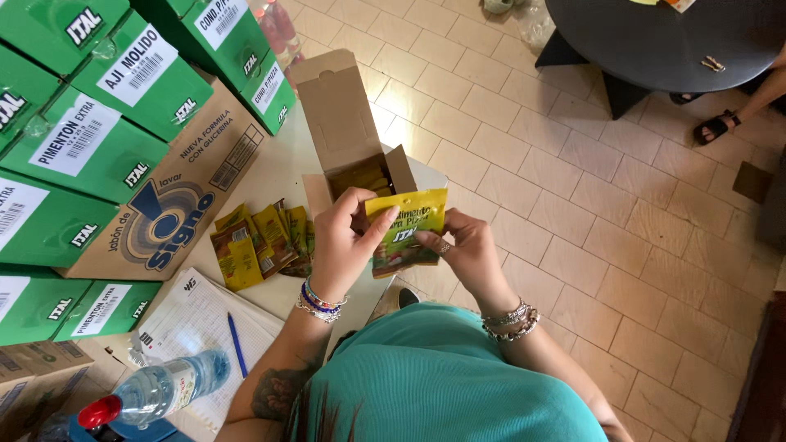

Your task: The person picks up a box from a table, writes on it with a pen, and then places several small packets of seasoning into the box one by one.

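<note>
Both my hands hold a small yellow and green sachet [403, 231] over the table's edge. My left hand [344, 241] pinches its left side and my right hand [463, 250] grips its right side. Just behind the sachet stands a small open cardboard box [348, 131] with its lid flap up and more yellow sachets [360, 178] inside. A loose pile of similar sachets [258, 241] lies on the table to the left of my left hand.
Stacked green boxes [90, 123] and a brown carton [188, 188] fill the left. A paper form [196, 327] with a blue pen [237, 344] and a water bottle [155, 393] lie near me. A black round table [655, 41] and another person's sandalled foot [716, 127] are at the far right on the tiled floor.
</note>
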